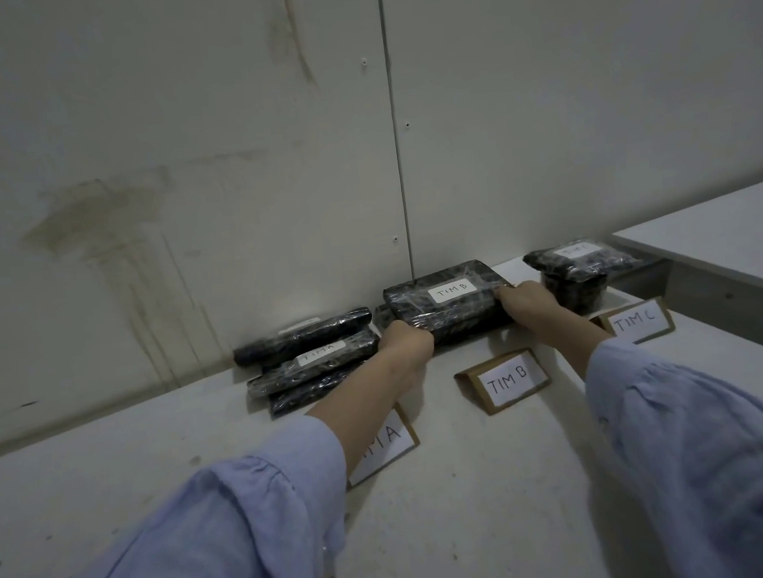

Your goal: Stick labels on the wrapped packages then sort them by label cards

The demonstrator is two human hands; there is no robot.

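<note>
1. A person in pale blue long sleeves reaches both arms forward over a white tabletop toward a stained off-white wall.
2. Between the two hands is a flat black rectangular package wrapped in clear film, with a white sticker reading "TIM B" on its top face. It is at the back of the tabletop, close to the wall, on top of a second dark wrapped package whose edge shows beneath it.
3. The left hand grips the flat package's near left corner, fingers curled round the edge.
4. The right hand grips the flat package's right end, fingertips hooked over its top edge.
5. Nearer the person, between the forearms, a folded brown cardboard card with a white panel reading "TIM B" stands on the tabletop.
6. A matching card reading "TIM C" stands just right of the right forearm. A third card ending in "A" is partly hidden by the left forearm.
7. Just left of the left hand lies a pile of long narrow black wrapped packages, one labelled "TIM A".
8. Just right of the right hand is a pile of black wrapped packages with a blurred white label.
</note>
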